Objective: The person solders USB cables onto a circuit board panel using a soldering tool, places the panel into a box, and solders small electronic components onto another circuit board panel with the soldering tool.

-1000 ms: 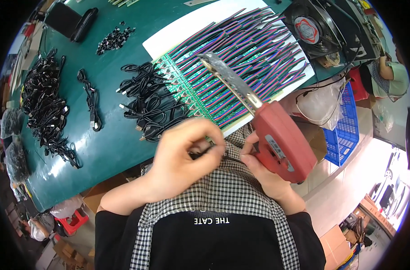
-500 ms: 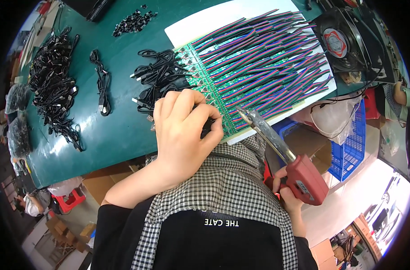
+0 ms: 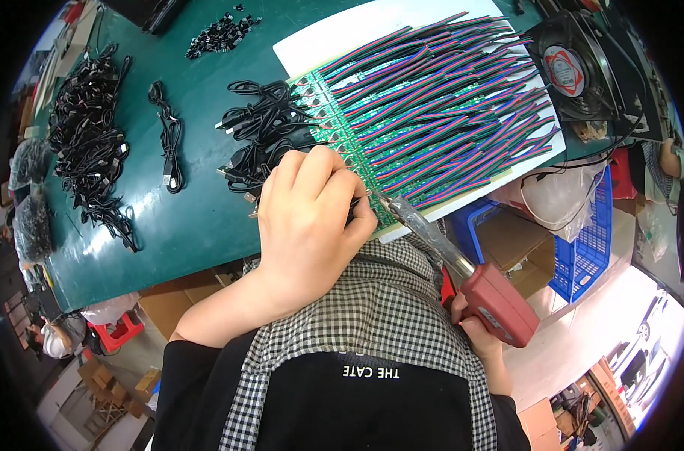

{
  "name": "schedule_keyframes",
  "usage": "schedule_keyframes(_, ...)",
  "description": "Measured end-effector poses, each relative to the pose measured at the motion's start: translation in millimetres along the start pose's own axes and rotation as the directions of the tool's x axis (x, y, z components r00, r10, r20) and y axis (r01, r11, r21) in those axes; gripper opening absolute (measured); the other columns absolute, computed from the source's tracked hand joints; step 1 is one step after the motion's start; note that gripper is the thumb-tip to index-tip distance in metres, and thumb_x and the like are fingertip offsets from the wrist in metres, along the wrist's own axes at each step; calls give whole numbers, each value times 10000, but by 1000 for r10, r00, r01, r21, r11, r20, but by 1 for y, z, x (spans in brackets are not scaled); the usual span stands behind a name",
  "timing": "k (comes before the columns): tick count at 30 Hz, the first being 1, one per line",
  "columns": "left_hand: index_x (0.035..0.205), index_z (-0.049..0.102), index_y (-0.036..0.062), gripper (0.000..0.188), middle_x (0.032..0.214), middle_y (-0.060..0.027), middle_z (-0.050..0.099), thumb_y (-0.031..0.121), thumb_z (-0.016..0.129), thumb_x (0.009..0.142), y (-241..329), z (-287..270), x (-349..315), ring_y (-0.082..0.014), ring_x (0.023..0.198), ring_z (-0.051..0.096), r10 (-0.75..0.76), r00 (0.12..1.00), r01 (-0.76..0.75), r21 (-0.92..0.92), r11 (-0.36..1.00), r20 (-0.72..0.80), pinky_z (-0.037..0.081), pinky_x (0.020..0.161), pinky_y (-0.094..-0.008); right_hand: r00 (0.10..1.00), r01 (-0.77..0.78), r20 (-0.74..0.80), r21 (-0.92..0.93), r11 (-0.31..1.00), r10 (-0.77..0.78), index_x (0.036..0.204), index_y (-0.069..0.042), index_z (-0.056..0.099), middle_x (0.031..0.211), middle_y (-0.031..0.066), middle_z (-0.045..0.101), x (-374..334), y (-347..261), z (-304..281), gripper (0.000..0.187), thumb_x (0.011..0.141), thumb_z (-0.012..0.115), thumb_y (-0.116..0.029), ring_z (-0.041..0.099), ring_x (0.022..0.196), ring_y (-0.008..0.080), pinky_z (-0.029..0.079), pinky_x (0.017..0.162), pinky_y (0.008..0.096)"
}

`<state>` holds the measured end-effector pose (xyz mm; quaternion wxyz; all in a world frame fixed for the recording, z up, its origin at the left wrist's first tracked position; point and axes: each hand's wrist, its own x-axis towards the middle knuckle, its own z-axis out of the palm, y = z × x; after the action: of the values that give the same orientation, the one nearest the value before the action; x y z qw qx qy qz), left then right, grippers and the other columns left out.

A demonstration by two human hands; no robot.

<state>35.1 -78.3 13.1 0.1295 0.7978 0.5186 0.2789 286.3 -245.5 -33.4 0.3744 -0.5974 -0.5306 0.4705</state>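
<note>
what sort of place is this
Most likely an electronics assembly workshop: a red pistol-shaped soldering tool points at a flat green circuit-board panel with rows of thin multicoloured wires, and coiled black plastic-coated cables lie heaped nearby.

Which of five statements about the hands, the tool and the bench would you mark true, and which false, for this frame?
1. The right hand has its grip around a red soldering gun. True.
2. The soldering gun's tip is far from the left hand. False: it is close to that hand's fingertips.
3. One bundled USB cable lies between the large cable pile and the black cables beside the green circuit boards. True.
4. The circuit boards rest on bare tabletop. False: a white sheet lies under them.
5. A fan stands beyond the wires' right-hand ends. True.
</note>
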Motion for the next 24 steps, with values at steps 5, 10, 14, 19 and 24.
schedule_keyframes(5, 708, 550, 48, 188, 788, -67, 499, -23, 660, 572, 2, 0, 0, -247, 715, 490, -10, 1000, 10, -3, 1000, 8, 414, 600, -344, 999, -30, -22, 66, 997, 31, 1121, 67, 580, 992, 146, 659, 4, -4, 1, 632, 690, 794, -341, 673, 819, 236, 526, 727, 305)
schedule_keyframes(10, 706, 540, 47, 192, 789, -70, 499, -26, 658, 574, 2, 0, 1, -250, 713, 489, -15, 1000, 15, -2, 1000, 1, 417, 601, -348, 999, -12, -35, 95, 995, 15, 1130, 67, 578, 970, 143, 664, 9, -16, 5, 631, 679, 801, -314, 673, 820, 229, 525, 718, 298)
schedule_keyframes(14, 711, 538, 46, 194, 791, -69, 502, -28, 657, 578, 1, 0, 1, -248, 713, 491, -2, 1000, 2, 7, 1000, 15, 420, 596, -345, 993, -76, -70, 193, 978, 90, 1102, 68, 581, 917, 127, 668, 11, -21, 5, 612, 672, 804, -305, 666, 794, 210, 520, 711, 293)
schedule_keyframes(19, 714, 538, 44, 195, 792, -66, 502, -29, 659, 580, 1, 0, 1, -244, 713, 492, -1, 1000, 1, 12, 1000, 18, 421, 589, -341, 994, -58, -89, 92, 994, 66, 1089, 101, 547, 883, 117, 662, 16, -28, 4, 615, 679, 810, -274, 642, 717, 169, 505, 667, 270)
schedule_keyframes(24, 721, 544, 41, 192, 795, -65, 507, -28, 664, 588, 2, -1, 1, -242, 722, 497, -12, 999, 11, 16, 1000, 39, 426, 598, -340, 982, -133, -37, 549, 825, 183, 1187, 124, 458, 901, 152, 645, 20, -40, 7, 731, 643, 836, -185, 577, 610, 143, 459, 570, 229)
